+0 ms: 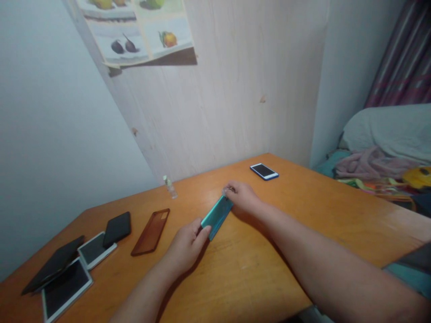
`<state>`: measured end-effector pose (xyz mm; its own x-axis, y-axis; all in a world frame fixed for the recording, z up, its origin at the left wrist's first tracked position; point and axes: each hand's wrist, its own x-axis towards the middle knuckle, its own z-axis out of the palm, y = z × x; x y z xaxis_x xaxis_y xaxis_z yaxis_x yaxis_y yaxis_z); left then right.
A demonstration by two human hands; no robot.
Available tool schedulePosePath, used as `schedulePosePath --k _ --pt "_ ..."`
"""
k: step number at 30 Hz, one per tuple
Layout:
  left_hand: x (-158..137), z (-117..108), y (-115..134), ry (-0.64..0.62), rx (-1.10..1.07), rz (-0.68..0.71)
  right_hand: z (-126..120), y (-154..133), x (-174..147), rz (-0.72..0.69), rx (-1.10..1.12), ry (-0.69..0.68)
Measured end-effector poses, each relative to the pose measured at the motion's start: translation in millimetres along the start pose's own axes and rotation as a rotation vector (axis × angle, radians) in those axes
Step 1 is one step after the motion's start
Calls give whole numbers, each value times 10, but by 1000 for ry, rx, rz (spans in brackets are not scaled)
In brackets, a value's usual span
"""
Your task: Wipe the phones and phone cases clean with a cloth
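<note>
A teal, shiny-backed phone (pixel 217 216) is tilted above the table with its back upward. My left hand (pixel 188 244) grips its lower end, thumb on top and fingers beneath. At the phone's upper end is my right hand (pixel 242 197), fingers pinched together near its top edge. Something small and pale shows at those fingertips, too small to name. A brown see-through phone case (pixel 151 233) lies left of my left hand. Beyond the phone, to the left, stands a small clear bottle (pixel 170 188) with a pale top.
On the orange wooden table (pixel 249 273), a white-faced phone in a blue case (pixel 264 171) lies at the back right. At left are a black case or wallet (pixel 117 228), two white-framed tablets (pixel 66 289) and a dark folder (pixel 55 264). A wall (pixel 229 103) borders the back.
</note>
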<state>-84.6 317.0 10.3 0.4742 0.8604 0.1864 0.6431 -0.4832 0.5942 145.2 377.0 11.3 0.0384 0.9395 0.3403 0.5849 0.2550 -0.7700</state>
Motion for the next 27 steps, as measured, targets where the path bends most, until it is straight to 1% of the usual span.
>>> schedulePosePath --k 4,6,8,11,12,14,18,20,22,25,27 --pt "-5 2 9 9 -7 -11 136 -185 -207 -202 81 -159" --pt "-6 4 5 4 -14 -1 160 -236 -263 -268 86 -228" --pt "-6 7 -4 6 -2 6 122 -216 -230 -239 56 -211" --pt "-9 14 -18 23 45 10 17 -122 -99 -93 -17 -75" --pt "-10 16 -20 25 57 11 -3 -105 -71 -64 -33 -47" --pt "-16 20 -19 23 62 8 6 -126 -83 -71 -39 -62" --pt "-27 24 -2 33 7 27 148 -308 -299 -226 45 -252" --pt "-32 26 5 35 -10 48 176 -358 -366 -266 58 -306" --pt "-36 30 8 39 7 39 136 -346 -345 -227 30 -288" --pt "-40 43 9 60 47 6 37 -281 -237 -115 -58 -162" --pt "-42 52 14 75 53 3 30 -276 -220 -106 -90 -128"
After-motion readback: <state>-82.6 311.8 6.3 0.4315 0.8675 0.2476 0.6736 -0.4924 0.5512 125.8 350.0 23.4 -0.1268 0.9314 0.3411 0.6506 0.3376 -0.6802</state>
